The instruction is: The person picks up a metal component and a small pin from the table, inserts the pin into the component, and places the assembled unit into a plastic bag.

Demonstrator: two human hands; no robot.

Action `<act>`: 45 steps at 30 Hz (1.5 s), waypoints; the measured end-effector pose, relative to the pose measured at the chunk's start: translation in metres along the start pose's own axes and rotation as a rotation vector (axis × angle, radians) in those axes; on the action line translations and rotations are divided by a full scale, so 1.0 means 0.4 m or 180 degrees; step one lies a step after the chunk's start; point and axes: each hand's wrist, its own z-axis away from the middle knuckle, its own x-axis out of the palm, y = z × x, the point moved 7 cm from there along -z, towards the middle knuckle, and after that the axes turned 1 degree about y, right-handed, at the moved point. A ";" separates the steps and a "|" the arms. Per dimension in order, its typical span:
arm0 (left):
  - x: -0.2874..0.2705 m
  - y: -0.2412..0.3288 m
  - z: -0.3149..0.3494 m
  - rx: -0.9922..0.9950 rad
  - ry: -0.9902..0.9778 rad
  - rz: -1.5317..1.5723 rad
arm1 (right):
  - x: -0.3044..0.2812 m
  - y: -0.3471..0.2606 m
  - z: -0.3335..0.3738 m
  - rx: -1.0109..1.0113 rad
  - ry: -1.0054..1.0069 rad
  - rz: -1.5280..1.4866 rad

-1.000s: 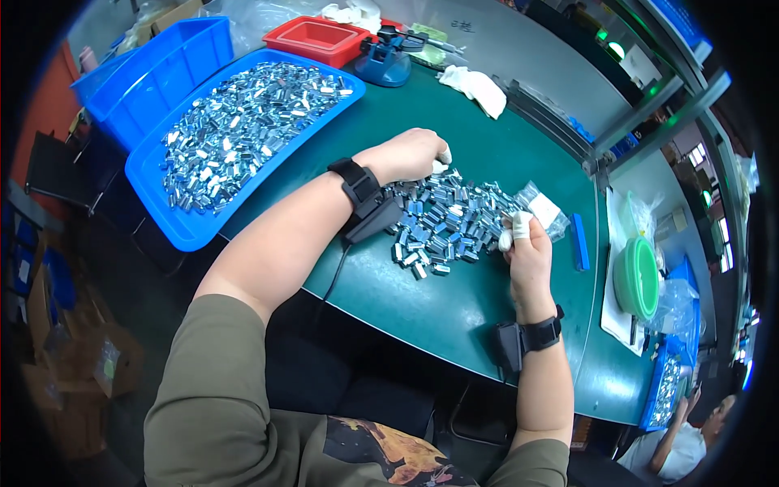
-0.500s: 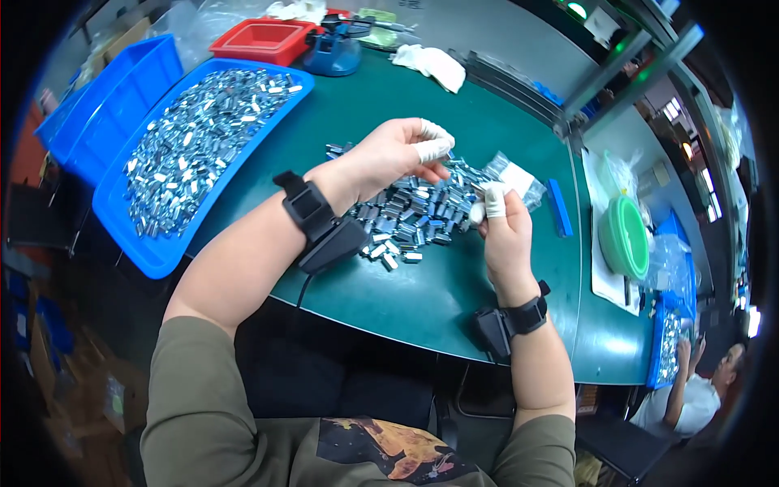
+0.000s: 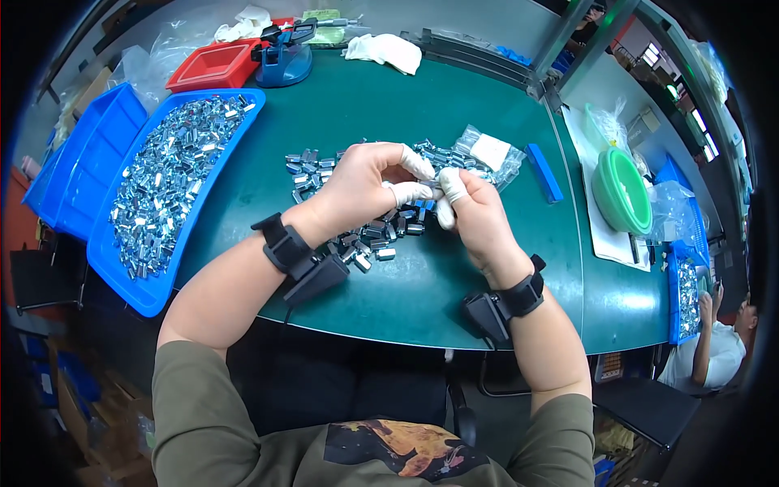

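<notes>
My left hand point(image 3: 361, 183) and my right hand point(image 3: 480, 217) meet above a loose pile of small shiny metal pieces point(image 3: 369, 243) on the green table. White covers sleeve the thumb and index fingertips of both. A small metal piece point(image 3: 431, 185) shows between the left fingertips, pinched and partly covered by them. The right thumb and finger are pressed together right beside it; whatever they grip is hidden. Behind the hands, a clear plastic bag point(image 3: 510, 172) with a white label lies at the pile's far right edge.
A blue tray point(image 3: 213, 183) full of similar metal pieces stands at left, beside an empty-looking blue bin point(image 3: 89, 154). Farther back are a red tray point(image 3: 213, 66), a tape dispenser point(image 3: 284, 65) and a white cloth point(image 3: 385, 53). A blue bar point(image 3: 544, 172) and green bowl point(image 3: 621, 191) lie right.
My hands, apart before, have come together over the pile, the left moving down and the right shifting left. The view has turned slightly, so the table appears shifted.
</notes>
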 end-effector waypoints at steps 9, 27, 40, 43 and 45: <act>-0.015 0.093 0.011 0.0561 0.0490 -0.0561 | 0.052 0.008 0.014 0.0809 -0.0733 -0.1340; -0.260 0.027 -0.006 0.0171 0.1952 -0.0221 | 0.006 0.039 -0.008 0.0837 -0.0309 -0.1408; -0.222 -0.099 -0.011 -0.1394 -0.0044 -0.2777 | 0.008 0.018 -0.008 0.0430 0.0040 -0.0212; -0.203 -0.090 -0.011 -0.1502 0.0550 -0.0900 | 0.022 0.013 -0.007 0.0274 -0.0274 -0.0158; -0.156 -0.077 -0.014 -0.1442 0.0456 -0.0240 | 0.020 0.012 -0.005 0.0286 -0.0204 -0.0222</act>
